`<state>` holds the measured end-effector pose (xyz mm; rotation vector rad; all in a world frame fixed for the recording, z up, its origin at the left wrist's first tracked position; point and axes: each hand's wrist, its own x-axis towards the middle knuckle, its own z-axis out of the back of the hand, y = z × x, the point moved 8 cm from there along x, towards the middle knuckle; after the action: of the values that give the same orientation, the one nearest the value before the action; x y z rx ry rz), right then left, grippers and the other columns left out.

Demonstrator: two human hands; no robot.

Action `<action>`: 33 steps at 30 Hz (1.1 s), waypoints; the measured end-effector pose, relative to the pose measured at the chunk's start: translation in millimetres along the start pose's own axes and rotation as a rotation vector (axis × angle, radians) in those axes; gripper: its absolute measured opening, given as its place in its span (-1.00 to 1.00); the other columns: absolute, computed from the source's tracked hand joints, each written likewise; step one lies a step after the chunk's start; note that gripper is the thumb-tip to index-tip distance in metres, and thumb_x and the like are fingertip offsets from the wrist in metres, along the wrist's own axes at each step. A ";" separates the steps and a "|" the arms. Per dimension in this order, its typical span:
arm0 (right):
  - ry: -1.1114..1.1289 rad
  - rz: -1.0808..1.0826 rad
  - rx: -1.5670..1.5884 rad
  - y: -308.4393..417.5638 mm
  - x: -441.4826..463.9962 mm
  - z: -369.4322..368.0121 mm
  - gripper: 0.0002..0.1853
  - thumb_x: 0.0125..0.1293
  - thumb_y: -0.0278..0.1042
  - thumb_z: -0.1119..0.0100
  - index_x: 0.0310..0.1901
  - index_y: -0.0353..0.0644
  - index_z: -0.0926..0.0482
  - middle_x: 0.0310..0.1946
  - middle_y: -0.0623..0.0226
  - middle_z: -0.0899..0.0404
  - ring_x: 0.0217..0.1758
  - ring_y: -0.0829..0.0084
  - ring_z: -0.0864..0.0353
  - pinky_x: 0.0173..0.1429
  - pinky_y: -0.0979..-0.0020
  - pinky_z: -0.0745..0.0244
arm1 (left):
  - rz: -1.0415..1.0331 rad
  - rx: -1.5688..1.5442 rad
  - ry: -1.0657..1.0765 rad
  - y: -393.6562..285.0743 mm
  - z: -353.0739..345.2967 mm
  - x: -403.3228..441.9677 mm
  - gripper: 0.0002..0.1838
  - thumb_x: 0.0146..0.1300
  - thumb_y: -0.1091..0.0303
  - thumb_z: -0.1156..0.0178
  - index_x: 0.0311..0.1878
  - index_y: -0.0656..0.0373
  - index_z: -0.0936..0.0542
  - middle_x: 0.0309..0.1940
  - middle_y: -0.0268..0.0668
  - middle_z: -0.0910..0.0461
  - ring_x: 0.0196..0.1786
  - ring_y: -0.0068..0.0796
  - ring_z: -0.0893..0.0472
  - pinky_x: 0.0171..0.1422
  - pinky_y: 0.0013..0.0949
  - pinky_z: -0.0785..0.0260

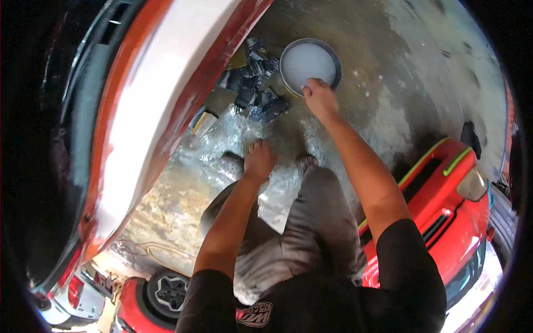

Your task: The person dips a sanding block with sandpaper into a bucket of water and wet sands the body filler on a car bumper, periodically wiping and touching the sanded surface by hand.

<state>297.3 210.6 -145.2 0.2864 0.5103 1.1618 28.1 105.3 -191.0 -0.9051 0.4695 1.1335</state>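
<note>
My right hand (321, 99) reaches forward to the near rim of a round basin (285, 55). Its fingers are bent together at the edge of the cloudy, whitish water (311, 61). Whatever they grip, if anything, is hidden under the hand. My left hand (259, 159) is by my bent left knee, palm down, fingers loosely bent and slightly apart, with nothing visible in it. Dark, wet-looking pieces of sheet (258, 91) lie scattered on the floor to the left of the basin.
A car body panel (161, 66), white with reddish edges, rises close on my left. On my right lies a red bumper (444, 205). The concrete floor (366, 33) is wet around my feet. A wheel (169, 291) and red bodywork stand at lower left.
</note>
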 end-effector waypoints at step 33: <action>0.444 0.176 -0.352 -28.7 31.8 -115.2 -0.53 0.42 -0.19 -0.20 0.22 -0.36 -0.56 0.11 -0.19 -0.69 0.19 -0.15 -0.69 0.28 -0.02 -0.56 | -0.390 -1.936 -0.250 -12.7 35.0 78.2 -0.51 0.59 0.01 -0.08 0.23 0.30 -0.55 0.08 -0.10 -0.69 -0.07 -0.22 -0.74 -0.13 -0.05 -0.67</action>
<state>269.7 223.9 -264.3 -0.2423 0.6628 1.4712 65.7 176.5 -223.1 -2.2610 -1.2727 1.0739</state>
